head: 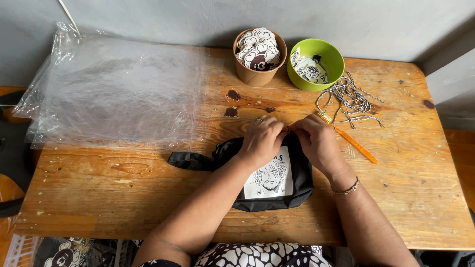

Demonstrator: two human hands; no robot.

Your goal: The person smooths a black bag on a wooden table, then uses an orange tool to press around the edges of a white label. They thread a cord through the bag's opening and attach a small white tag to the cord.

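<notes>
Here: two hands, left hand point(262, 141), right hand point(316, 141), pinch one black pouch point(292, 190).

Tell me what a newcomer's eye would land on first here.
Both hands, left hand and right hand, meet at the top edge of a black pouch with a drawn white panel, at the table's middle. Behind stand a brown cup of stickers and a green bowl; clear plastic bags lie left.

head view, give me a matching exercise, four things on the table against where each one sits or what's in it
Things:
1 black pouch
2 green bowl
3 brown paper cup
4 clear plastic bags

Places:
A spread flat at the table's left end
B under both hands
C far edge, heaped with round stickers
D beside the cords, with a few tags inside

Pairs: 1-B, 2-D, 3-C, 4-A
</notes>
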